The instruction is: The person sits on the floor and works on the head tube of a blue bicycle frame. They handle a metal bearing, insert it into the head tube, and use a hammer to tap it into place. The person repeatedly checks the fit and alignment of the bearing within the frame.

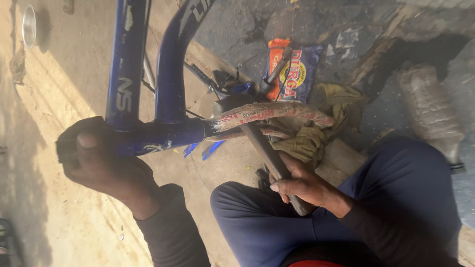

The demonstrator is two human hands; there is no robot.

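Being counted here: one blue bicycle frame (148,74), one hammer (269,158), one metal bowl (28,25), one plastic bottle (430,111), one printed pouch (292,69).

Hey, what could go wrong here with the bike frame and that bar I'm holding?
1. The left hand grips the very end of the blue bike frame, close to where the metal bar meets it; a slip might strike or pinch the fingers.
2. The right hand holds the bar just above the knee, so a sudden release may drive it into the leg.
3. Rags and a snack packet clutter the ground nearby and may snag.
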